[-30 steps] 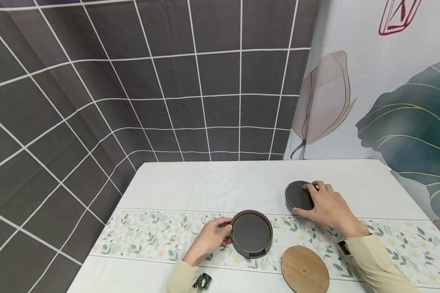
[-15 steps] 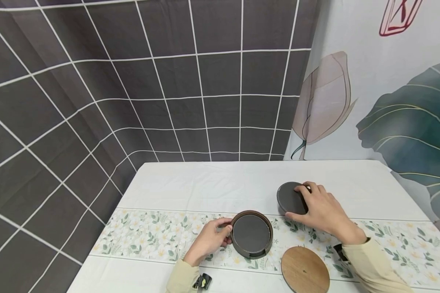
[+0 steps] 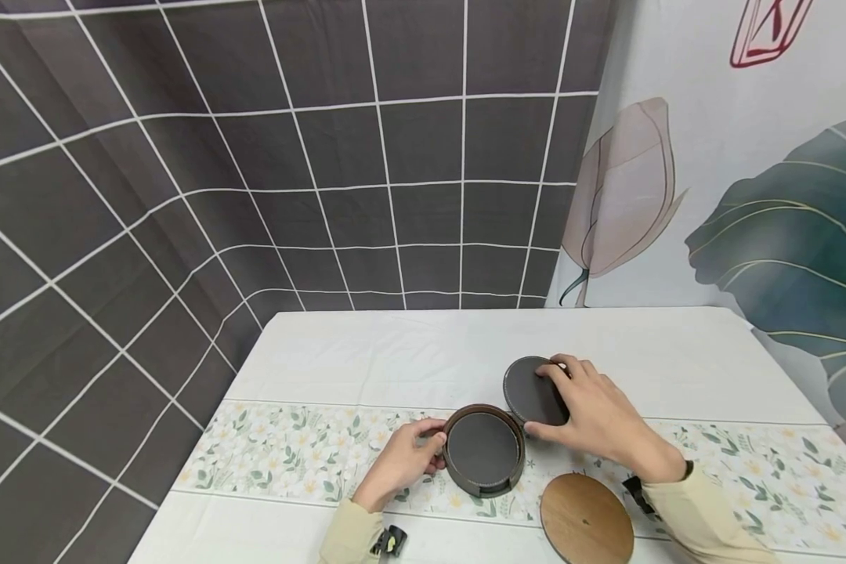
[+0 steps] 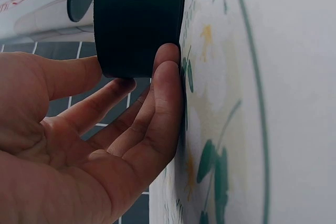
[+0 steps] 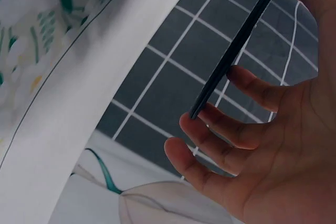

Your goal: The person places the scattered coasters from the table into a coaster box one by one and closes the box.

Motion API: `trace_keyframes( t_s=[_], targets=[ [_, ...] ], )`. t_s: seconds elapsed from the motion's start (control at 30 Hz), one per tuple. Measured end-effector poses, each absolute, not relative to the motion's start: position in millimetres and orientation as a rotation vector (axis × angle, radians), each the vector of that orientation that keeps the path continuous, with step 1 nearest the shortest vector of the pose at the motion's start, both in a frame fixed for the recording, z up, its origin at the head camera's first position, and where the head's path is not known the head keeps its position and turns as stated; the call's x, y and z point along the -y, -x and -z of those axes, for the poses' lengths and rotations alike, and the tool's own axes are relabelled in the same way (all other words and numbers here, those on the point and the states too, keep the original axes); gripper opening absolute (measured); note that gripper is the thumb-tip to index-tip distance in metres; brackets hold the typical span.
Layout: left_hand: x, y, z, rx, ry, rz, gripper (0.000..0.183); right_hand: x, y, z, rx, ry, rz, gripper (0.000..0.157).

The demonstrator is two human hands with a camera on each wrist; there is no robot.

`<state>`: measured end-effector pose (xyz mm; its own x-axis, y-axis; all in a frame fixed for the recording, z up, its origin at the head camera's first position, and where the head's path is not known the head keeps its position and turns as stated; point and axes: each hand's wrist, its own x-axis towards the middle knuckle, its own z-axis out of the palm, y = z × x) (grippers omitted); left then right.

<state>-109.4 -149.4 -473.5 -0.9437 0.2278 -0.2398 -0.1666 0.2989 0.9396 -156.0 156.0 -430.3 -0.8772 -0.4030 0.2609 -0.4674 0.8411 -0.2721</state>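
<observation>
A round dark coaster holder (image 3: 485, 408) with a brown inner rim stands on the table, a notch in its near side. Inside lies a dark stitched coaster (image 3: 482, 449). Left hand (image 3: 403, 462) grips the holder's left side by its thumb and fingers; the left wrist view shows the fingertips against the holder's wall (image 4: 139, 24). Right hand (image 3: 599, 415) holds another dark round coaster (image 3: 525, 389) by its edges, tilted, just behind and right of the holder. In the right wrist view this coaster (image 5: 236, 48) appears edge-on between thumb and fingertips.
A round wooden disc (image 3: 587, 518) lies on the table in front of the right forearm. The white tablecloth (image 3: 395, 352) carries a floral band across its middle. Behind hang a dark grid-patterned curtain (image 3: 423, 141) and a white curtain with leaf prints.
The right hand has moved left with its coaster, bringing it up to the holder's far right rim. The left hand and the holder have stayed in place.
</observation>
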Motion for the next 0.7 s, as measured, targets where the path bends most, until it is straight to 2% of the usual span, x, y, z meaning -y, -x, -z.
trace_keyframes(
  t_s=[0.7],
  targets=[
    [149.4, 108.6, 471.2, -2.273, -0.065, -1.675, 0.035, -111.0, 143.5, 433.3, 2.79, -0.893, -0.47, 0.078]
  ],
)
